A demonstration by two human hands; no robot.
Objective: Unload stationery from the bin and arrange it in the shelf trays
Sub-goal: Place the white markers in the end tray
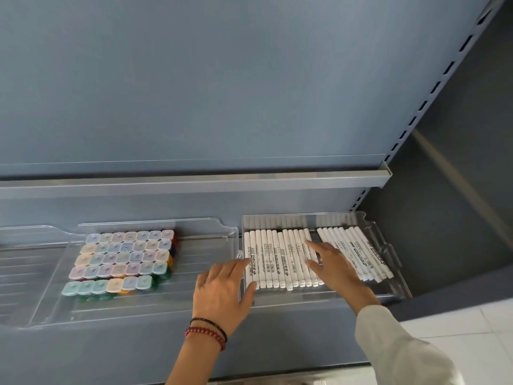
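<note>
A clear tray (394, 284) on the grey shelf holds several white markers (280, 259) lying side by side in two groups, the right group (361, 254) slanted. My left hand (222, 290) rests with straight fingers against the tray's left wall and the leftmost markers. With fingers spread flat, my right hand (333, 268) presses on the markers between the two groups. To the left, another clear tray (194, 307) carries rows of small pastel-lidded boxes (125, 257). The bin is not in view.
An upper shelf edge (194, 184) runs across above the trays. A slotted upright (416, 118) stands at the right, with a dark wall beyond it. A further clear tray (16, 273) lies at the far left. White floor tiles (472, 329) show at lower right.
</note>
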